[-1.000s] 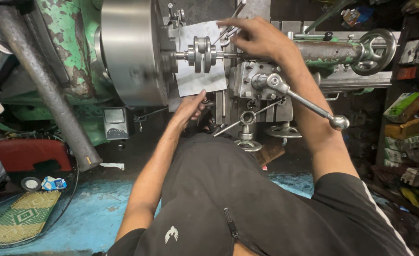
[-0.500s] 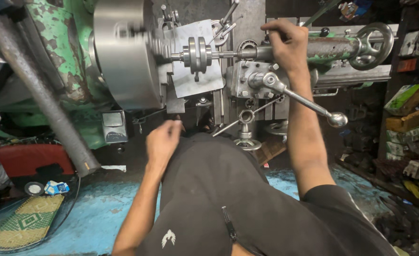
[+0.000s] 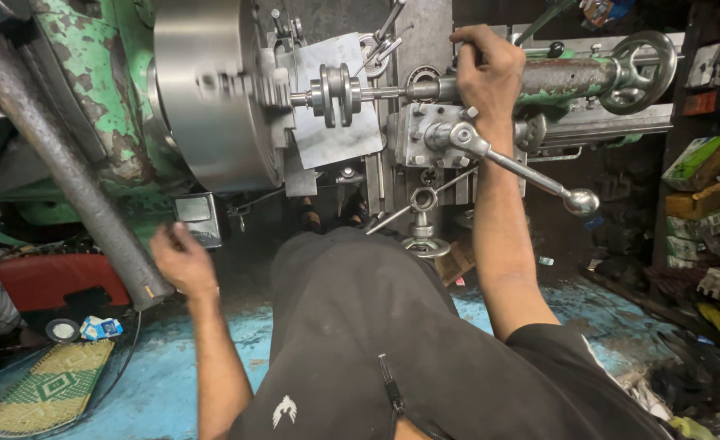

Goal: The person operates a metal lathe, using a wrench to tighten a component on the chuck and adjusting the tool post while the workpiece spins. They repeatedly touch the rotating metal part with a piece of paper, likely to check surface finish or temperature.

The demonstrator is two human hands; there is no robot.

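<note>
The work piece here is a small steel flanged part [image 3: 335, 94], like two discs on a thin shaft. It sits sideways between the big chuck [image 3: 205, 90] of an old green lathe and the tailstock [image 3: 572, 77]. It looks bright and clean-cut compared to the rusty, paint-chipped machine around it. A bent sheet-metal plate [image 3: 339, 138] is right behind it.

The right hand [image 3: 486, 69] is clamped in a full fist around the tailstock barrel, just beside the tool post. The left hand [image 3: 182, 261] is well apart from it, down low with the fingers loose and holding nothing. It's right by a small grey box [image 3: 198, 218] under the chuck, but I can't tell if it's actually touching it.

My read: this is the setting-up stage, with the part being steadied from the tailstock end rather than cut. Any move from here calls for a firm, square push on that barrel and for keeping fingers off the chuck jaws.

Further out, a long lever with a ball end [image 3: 523, 167] sticks out below the right wrist, and the handwheel [image 3: 641, 72] is at the far end. A fat grey pipe [image 3: 66, 163] leans across the left side. There's a woven mat [image 3: 46, 387] on the blue floor [image 3: 132, 383], and shelves of boxes [image 3: 698, 163] off to the right.
</note>
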